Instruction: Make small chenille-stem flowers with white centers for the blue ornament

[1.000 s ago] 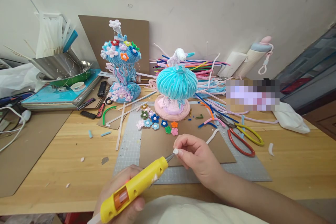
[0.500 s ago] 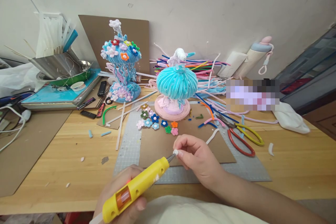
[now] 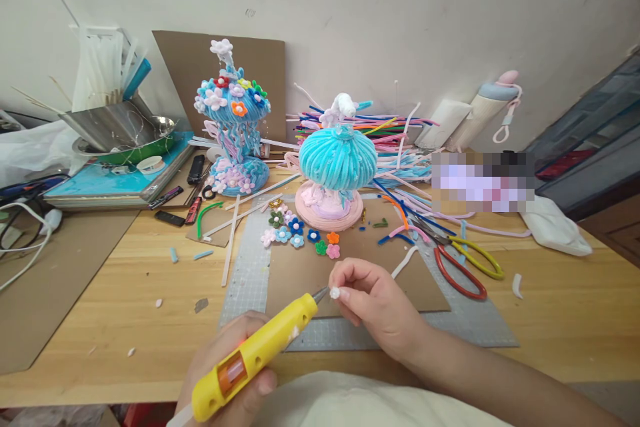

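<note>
My left hand (image 3: pixel 230 360) is closed around a yellow glue gun (image 3: pixel 260 350), its metal nozzle pointing up and to the right. Between thumb and forefinger, my right hand (image 3: pixel 373 297) pinches a small white fuzzy piece (image 3: pixel 335 293); the nozzle tip lies just left of it. Beyond the hands, several small pipe-cleaner flowers (image 3: pixel 296 225) in blue, green, pink and orange lie on a brown board (image 3: pixel 310 287). Behind them stands a turquoise pipe-cleaner dome (image 3: pixel 338 159) on a round pink base (image 3: pixel 327 210).
A finished-looking blue flowered piece (image 3: pixel 237 107) stands at back left. Scissors (image 3: pixel 460 270) with red and yellow handles lie right of the board. A grey cutting mat (image 3: pixel 480 327) lies underneath. A metal bowl (image 3: pixel 107 123) sits on books at left; loose pipe cleaners (image 3: pixel 400 167) are heaped behind.
The glue gun has drawn slightly back, down and left, so its nozzle has come away from the white piece. My right hand keeps its pinch, almost in the same place.
</note>
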A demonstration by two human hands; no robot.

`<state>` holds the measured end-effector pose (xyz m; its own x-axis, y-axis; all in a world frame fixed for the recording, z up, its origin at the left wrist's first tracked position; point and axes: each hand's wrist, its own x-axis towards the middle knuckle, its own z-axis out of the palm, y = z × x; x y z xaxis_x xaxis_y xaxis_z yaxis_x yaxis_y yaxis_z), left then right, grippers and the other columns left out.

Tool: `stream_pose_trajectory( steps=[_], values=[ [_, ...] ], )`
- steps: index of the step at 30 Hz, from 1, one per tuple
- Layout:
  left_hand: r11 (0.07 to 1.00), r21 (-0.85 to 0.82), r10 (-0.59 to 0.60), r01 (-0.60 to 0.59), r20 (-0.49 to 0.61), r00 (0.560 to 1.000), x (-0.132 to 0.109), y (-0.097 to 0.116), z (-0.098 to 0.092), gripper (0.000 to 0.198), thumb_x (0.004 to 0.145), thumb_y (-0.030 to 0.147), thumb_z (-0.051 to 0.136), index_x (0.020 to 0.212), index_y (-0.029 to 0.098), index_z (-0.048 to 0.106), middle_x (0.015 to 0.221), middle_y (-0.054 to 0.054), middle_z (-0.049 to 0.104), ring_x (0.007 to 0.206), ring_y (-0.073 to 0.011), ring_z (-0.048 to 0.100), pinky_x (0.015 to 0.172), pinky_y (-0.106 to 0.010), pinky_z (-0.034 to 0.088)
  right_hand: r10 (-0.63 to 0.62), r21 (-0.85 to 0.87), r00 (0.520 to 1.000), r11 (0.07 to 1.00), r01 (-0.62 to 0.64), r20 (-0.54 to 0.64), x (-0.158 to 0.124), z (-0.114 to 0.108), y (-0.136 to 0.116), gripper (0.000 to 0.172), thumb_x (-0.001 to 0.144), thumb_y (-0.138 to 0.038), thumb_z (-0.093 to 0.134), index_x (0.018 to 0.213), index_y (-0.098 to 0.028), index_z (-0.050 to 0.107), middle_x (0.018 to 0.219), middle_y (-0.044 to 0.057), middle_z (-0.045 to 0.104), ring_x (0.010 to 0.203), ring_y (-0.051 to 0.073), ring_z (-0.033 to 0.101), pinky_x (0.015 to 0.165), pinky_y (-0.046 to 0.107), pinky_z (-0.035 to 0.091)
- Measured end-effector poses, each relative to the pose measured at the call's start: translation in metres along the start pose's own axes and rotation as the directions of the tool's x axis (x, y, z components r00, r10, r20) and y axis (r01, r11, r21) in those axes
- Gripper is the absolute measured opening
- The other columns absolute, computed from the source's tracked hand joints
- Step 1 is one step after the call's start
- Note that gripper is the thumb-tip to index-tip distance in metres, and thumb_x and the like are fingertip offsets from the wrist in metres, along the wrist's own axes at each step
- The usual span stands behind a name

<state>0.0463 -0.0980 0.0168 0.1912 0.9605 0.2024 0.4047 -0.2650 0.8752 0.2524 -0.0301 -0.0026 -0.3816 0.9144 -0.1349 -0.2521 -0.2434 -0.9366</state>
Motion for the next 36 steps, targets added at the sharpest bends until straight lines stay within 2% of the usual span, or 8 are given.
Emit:
stream_pose_trajectory(
  steps=[5, 9, 12, 16, 21, 25, 28, 36],
  values=[
    [0.999, 0.031, 0.02, -0.021, 0.04, 0.999, -0.004, 0.001, -0.002, 0.035, 0.079, 0.057, 0.047, 0.082, 0.024, 0.059, 0.077, -0.003, 0.064, 0.07, -0.0195, 0.059, 0.062, -0.027, 0.049, 0.067, 0.108, 0.998, 0.992, -0.064, -0.017, 0.003, -0.002, 0.0, 0.009, 0.071, -0.02, 0.061, 0.069, -0.017, 0.053, 0.048, -0.008, 0.043, 0.039, 0.004, 0.03, 0.04, 0.019, 0.016],
    [0.947, 0.288, -0.053, 0.139, -0.288, 0.956, -0.012, -0.014, -0.024, 0.031, 0.081, 0.054, 0.043, 0.08, 0.025, 0.055, 0.075, -0.002, 0.061, 0.067, -0.0201, 0.058, 0.06, -0.029, 0.048, 0.09, 0.2, 0.996, 0.975, -0.093, 0.021, 0.011, -0.011, -0.01, 0.012, 0.072, -0.022, 0.063, 0.069, -0.016, 0.054, 0.05, -0.007, 0.046, 0.038, 0.003, 0.03, 0.04, 0.019, 0.016],
    [0.679, 0.595, -0.24, 0.43, -0.374, 0.896, -0.012, -0.04, -0.057, 0.032, 0.079, 0.055, 0.042, 0.086, 0.025, 0.053, 0.078, -0.004, 0.059, 0.072, -0.0249, 0.058, 0.061, -0.035, 0.049, 0.017, 0.263, 0.99, 0.965, 0.02, -0.137, 0.017, -0.023, -0.02, 0.013, 0.071, -0.022, 0.066, 0.07, -0.016, 0.054, 0.056, -0.005, 0.05, 0.039, 0.002, 0.033, 0.041, 0.019, 0.019],
    [0.326, 0.818, -0.283, 0.474, -0.394, 0.875, -0.014, -0.078, -0.094, 0.047, 0.081, 0.049, 0.027, 0.095, 0.012, 0.052, 0.105, -0.018, 0.05, 0.094, -0.0336, 0.055, 0.084, -0.049, 0.044, 0.016, 0.326, 0.964, 0.942, 0.074, -0.264, 0.023, -0.036, -0.027, 0.016, 0.069, -0.022, 0.068, 0.074, -0.017, 0.054, 0.061, -0.006, 0.051, 0.039, 0.002, 0.035, 0.04, 0.017, 0.019],
    [0.223, 0.884, -0.224, 0.41, -0.363, 0.905, -0.009, -0.067, -0.091, 0.04, 0.082, 0.039, 0.028, 0.097, 0.01, 0.052, 0.096, -0.018, 0.052, 0.101, -0.0373, 0.051, 0.086, -0.049, 0.043, 0.01, 0.324, 0.967, 0.943, 0.075, -0.255, 0.025, -0.036, -0.026, 0.018, 0.069, -0.024, 0.069, 0.073, -0.017, 0.053, 0.062, -0.005, 0.051, 0.04, 0.002, 0.036, 0.04, 0.017, 0.02],
    [0.554, 0.775, -0.114, 0.305, -0.292, 0.95, 0.027, -0.02, -0.045, 0.028, 0.085, 0.034, 0.037, 0.102, 0.016, 0.05, 0.101, -0.01, 0.052, 0.091, -0.0265, 0.056, 0.075, -0.039, 0.048, 0.023, 0.284, 0.971, 0.958, 0.047, -0.24, 0.027, -0.033, -0.02, 0.018, 0.069, -0.024, 0.069, 0.074, -0.017, 0.053, 0.062, -0.005, 0.051, 0.041, 0.002, 0.035, 0.04, 0.017, 0.019],
    [0.835, 0.549, -0.11, 0.036, 0.102, 0.989, 0.069, -0.007, 0.0, 0.02, 0.085, 0.021, 0.039, 0.092, 0.02, 0.057, 0.087, -0.004, 0.058, 0.075, -0.018, 0.058, 0.067, -0.03, 0.047, 0.012, 0.217, 0.973, 0.975, 0.04, -0.232, 0.03, -0.033, -0.014, 0.017, 0.069, -0.023, 0.068, 0.072, -0.016, 0.052, 0.059, -0.005, 0.051, 0.04, 0.003, 0.033, 0.039, 0.018, 0.018],
    [0.901, 0.433, -0.029, -0.024, 0.116, 0.993, 0.135, -0.033, 0.055, 0.019, 0.073, 0.01, 0.055, 0.085, 0.021, 0.066, 0.099, -0.008, 0.061, 0.089, -0.0238, 0.058, 0.07, -0.031, 0.042, -0.014, 0.141, 0.969, 0.989, 0.05, -0.245, 0.035, -0.035, -0.009, 0.014, 0.071, -0.023, 0.065, 0.07, -0.015, 0.052, 0.059, -0.005, 0.051, 0.04, 0.002, 0.032, 0.039, 0.018, 0.017]
  ],
)
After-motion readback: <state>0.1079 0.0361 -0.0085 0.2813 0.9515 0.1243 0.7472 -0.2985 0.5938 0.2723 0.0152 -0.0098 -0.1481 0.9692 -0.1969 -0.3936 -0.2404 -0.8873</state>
